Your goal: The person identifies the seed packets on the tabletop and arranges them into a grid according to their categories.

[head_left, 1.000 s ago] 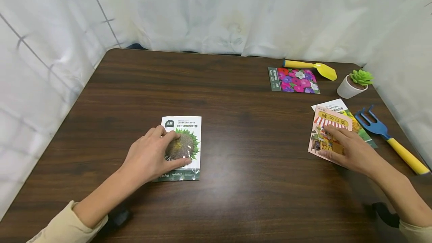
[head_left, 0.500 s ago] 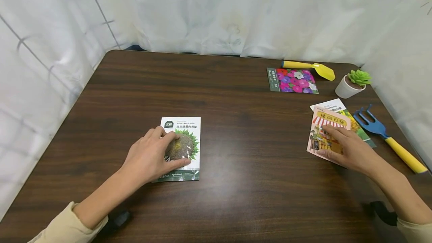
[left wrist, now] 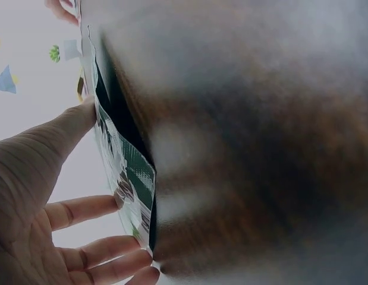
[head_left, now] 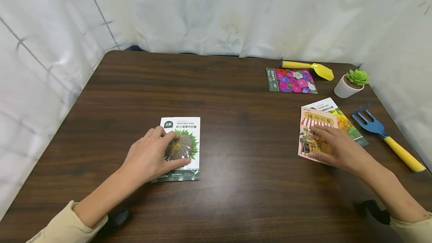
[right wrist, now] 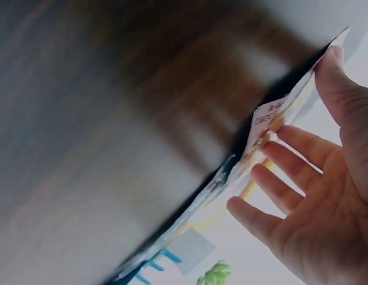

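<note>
My left hand (head_left: 153,153) rests on a white and green sunflower seed packet (head_left: 190,123) lying flat at the middle left of the table, fingertips and thumb touching its face. In the left wrist view its fingers (left wrist: 82,212) are nearly straight against the packet. Over on the right, my right hand (head_left: 339,151) presses its fingertips and thumb on a pink seed packet (head_left: 318,116) with a striped awning picture. That packet overlaps another seed packet (head_left: 359,138) with yellow flowers beneath it. The right wrist view shows the fingers (right wrist: 276,184) spread and relaxed along the pink packet (right wrist: 273,110).
To the right lies a blue hand fork (head_left: 372,126) with a yellow handle. Behind it stand a small potted succulent (head_left: 347,87), a petunia seed packet (head_left: 295,81) and a yellow trowel (head_left: 322,71). White curtains (head_left: 202,14) border the brown table (head_left: 202,85).
My right hand has slid left with the pink packet, and the yellow-flower packet under it has shifted left too, away from the fork. My left hand and its packet have stayed in place.
</note>
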Action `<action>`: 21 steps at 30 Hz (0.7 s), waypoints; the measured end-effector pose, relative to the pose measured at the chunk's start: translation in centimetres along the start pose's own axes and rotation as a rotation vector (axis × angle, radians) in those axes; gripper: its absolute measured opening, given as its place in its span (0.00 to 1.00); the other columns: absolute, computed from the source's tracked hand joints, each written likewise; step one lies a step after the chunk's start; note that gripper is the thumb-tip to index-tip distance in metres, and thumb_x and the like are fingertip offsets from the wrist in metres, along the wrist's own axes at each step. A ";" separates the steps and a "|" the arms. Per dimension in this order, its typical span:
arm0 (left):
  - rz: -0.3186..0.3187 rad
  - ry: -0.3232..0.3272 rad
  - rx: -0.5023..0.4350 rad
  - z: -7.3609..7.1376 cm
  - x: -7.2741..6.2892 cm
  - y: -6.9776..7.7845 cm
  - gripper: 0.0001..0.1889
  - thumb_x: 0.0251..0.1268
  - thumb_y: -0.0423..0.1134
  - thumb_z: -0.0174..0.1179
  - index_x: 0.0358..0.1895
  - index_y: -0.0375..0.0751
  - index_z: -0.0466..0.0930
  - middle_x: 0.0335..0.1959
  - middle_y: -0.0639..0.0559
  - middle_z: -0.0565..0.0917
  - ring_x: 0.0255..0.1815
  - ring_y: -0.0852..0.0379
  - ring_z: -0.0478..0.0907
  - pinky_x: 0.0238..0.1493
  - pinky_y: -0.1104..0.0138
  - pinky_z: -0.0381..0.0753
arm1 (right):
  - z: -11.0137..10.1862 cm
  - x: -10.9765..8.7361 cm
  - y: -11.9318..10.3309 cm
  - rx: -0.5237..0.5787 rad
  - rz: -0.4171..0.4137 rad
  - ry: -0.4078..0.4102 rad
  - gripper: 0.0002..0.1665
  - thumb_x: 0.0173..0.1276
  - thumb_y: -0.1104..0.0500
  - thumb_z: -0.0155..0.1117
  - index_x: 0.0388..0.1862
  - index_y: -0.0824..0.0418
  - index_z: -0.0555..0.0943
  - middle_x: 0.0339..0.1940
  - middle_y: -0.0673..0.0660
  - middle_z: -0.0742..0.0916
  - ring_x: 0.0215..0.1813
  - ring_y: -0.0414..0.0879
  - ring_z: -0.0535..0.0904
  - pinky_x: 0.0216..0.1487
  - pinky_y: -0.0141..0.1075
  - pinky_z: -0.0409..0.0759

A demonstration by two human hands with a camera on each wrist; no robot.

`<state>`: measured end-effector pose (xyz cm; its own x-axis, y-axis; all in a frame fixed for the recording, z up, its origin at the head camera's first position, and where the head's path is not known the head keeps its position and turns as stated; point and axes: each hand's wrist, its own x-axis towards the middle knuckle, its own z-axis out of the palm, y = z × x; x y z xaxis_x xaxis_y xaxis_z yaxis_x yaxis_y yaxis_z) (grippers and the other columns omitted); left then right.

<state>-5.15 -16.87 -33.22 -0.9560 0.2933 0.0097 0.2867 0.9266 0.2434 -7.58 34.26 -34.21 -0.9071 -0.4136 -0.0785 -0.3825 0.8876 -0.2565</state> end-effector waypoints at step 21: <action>0.003 0.000 0.016 0.0 0.0 0.1 0.37 0.49 0.73 0.70 0.54 0.49 0.82 0.40 0.49 0.75 0.36 0.51 0.73 0.23 0.59 0.72 | 0.7 2.1 -4.7 0.047 -0.050 -0.019 0.50 0.61 0.37 0.76 0.76 0.57 0.69 0.72 0.69 0.71 0.70 0.70 0.66 0.61 0.69 0.69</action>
<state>-5.16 -16.79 -33.16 -0.9552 0.2957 0.0107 0.2903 0.9294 0.2278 -7.55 29.07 -33.86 -0.8833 -0.4613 -0.0831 -0.4181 0.8555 -0.3055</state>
